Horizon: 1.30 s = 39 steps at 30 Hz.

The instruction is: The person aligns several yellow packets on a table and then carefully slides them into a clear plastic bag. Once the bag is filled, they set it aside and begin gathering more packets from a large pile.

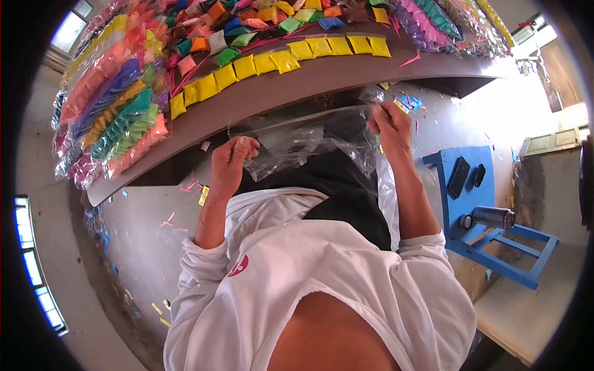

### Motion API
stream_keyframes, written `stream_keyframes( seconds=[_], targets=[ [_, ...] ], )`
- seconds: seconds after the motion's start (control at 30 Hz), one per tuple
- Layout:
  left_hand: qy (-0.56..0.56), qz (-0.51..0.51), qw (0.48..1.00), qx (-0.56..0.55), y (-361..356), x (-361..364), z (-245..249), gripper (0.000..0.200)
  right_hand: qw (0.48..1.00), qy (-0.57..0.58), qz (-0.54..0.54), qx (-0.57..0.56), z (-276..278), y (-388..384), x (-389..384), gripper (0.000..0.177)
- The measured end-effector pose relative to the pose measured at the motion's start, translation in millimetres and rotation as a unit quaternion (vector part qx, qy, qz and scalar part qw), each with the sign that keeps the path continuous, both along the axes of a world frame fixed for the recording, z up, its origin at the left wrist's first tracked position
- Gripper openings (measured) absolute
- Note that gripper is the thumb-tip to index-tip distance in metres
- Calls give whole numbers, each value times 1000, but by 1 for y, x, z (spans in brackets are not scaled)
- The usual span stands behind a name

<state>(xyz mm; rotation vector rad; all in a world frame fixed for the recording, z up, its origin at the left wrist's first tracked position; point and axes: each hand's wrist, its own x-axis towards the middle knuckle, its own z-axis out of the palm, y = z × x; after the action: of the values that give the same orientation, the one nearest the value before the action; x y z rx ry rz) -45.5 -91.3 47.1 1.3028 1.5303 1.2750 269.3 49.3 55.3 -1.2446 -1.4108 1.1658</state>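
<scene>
A clear plastic bag (297, 145) is stretched out between my two hands, above my lap and near the table's front edge. My left hand (235, 157) is closed on its left end, thumb pressed against the fingers. At the other end my right hand (391, 127) pinches the plastic, its fingers curled. Along the edge of the brown table (272, 86) lies a curved row of small yellow packets (254, 64), beyond the bag. Nothing but creases shows inside the bag.
Bundles of bagged colourful packets (117, 105) lie at the table's left, others (433, 28) at its right. Loose mixed packets (244, 39) and pink strips are behind the row. A blue stool (479, 204) at right holds two dark phones and a metal flask (493, 217).
</scene>
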Motion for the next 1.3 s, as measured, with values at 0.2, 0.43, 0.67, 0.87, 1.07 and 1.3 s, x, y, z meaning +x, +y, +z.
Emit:
stream_keyframes(
  seconds=[0.2,0.43,0.67,0.87,1.07,1.3],
  targets=[
    [-9,25,1000,1,4,5,4,40,989,15,130,-65,-17,6,34,23],
    [31,-24,999,-14,5,7,2,40,910,-275,115,289,52,5,-2,44],
    [64,-69,994,-49,5,15,12,37,856,-216,425,200,47,-6,-92,35],
    [45,-58,996,-56,3,8,14,34,874,-117,421,210,57,-2,-118,10],
    [54,-64,996,-14,4,9,17,31,863,-121,468,148,73,7,-119,10],
    [58,-30,997,-31,3,7,16,30,905,-97,321,261,97,2,-95,20]
  ],
)
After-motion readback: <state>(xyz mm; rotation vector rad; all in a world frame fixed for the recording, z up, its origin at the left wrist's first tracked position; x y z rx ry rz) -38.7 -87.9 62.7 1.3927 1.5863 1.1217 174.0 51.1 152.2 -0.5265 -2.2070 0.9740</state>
